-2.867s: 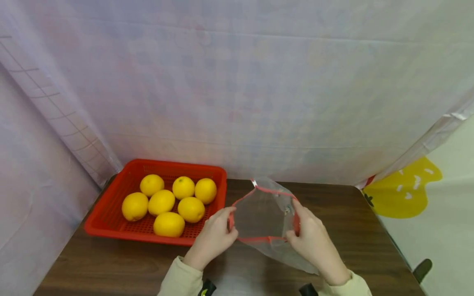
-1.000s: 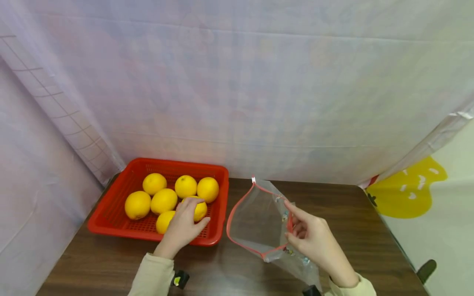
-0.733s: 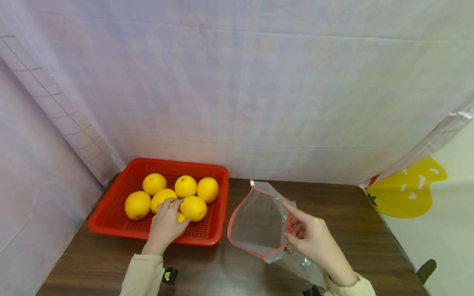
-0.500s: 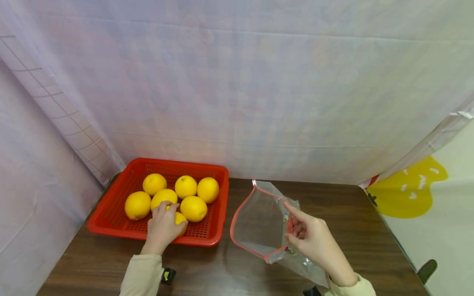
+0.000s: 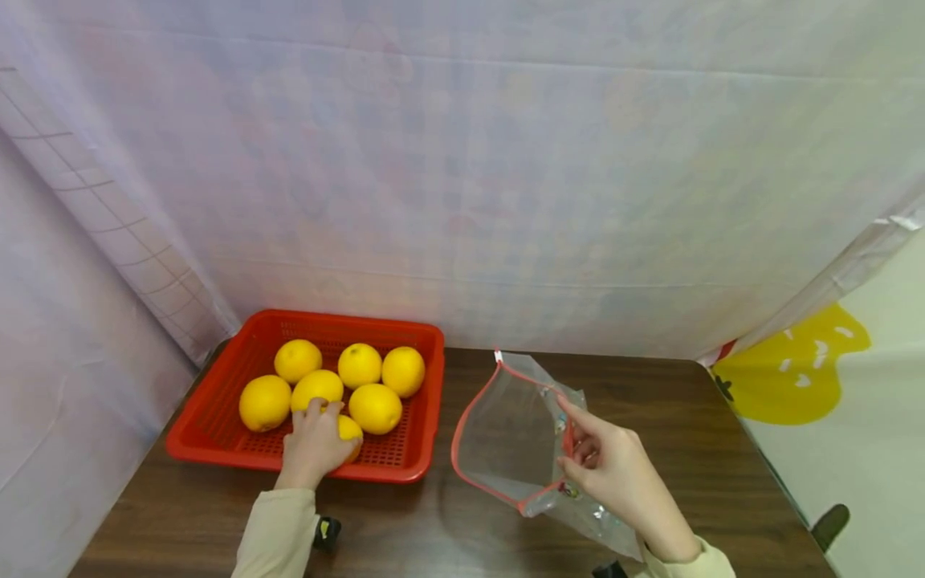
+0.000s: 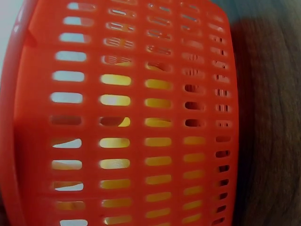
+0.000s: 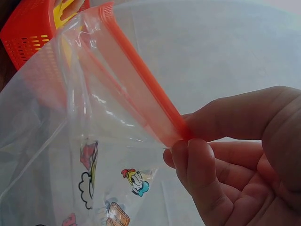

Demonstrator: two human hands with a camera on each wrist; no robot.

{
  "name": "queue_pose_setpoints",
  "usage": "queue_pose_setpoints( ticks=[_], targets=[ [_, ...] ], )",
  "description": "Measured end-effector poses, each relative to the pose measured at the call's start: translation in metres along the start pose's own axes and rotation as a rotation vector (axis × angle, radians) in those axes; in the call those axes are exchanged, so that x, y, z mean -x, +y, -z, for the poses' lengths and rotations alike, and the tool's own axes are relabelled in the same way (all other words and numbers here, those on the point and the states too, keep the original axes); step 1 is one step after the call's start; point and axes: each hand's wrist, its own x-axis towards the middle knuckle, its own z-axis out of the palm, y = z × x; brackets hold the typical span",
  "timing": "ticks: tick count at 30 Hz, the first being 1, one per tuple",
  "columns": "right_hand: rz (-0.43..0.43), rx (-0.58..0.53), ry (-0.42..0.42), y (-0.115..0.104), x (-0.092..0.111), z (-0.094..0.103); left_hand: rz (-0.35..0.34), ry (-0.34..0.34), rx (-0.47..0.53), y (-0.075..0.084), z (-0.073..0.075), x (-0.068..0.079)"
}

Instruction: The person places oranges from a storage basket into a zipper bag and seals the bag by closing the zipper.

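My left hand (image 5: 312,445) reaches over the front rim of the red basket (image 5: 217,459) and curls round the nearest orange (image 5: 350,437), a yellow-skinned one, largely hidden under the palm. Several more oranges (image 5: 376,409) lie around it. Between thumb and fingers my right hand (image 5: 614,466) pinches the red zip edge of a clear zip bag (image 5: 506,433). Its mouth gapes toward the basket, and a white slider (image 5: 498,356) sits at the far corner. Cartoon prints (image 7: 135,182) show on the bag in the right wrist view. The basket's slotted wall (image 6: 136,134) fills most of the left wrist view.
Both basket and bag are over a dark wooden table (image 5: 694,449). A pale patterned curtain (image 5: 462,177) hangs along the table's back edge. To the right is a white cloth with a yellow print (image 5: 795,369).
My left hand let go of the bag's left edge, moved left into the basket, and closed round the front orange. The right hand keeps its pinch; the bag's mouth has shifted slightly.
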Motion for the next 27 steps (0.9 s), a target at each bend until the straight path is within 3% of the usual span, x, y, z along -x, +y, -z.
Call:
queue_pose_setpoints(
  ticks=[10, 27],
  targets=[
    [0.025, -0.006, 0.016, 0.0015, -0.0002, -0.0027, 0.020, -0.054, 0.020, -0.0029, 0.0003, -0.0043],
    [0.020, 0.009, 0.017, 0.0013, 0.0001, -0.0024, -0.069, -0.119, -0.028, -0.0033, 0.0022, -0.0098]
  ],
)
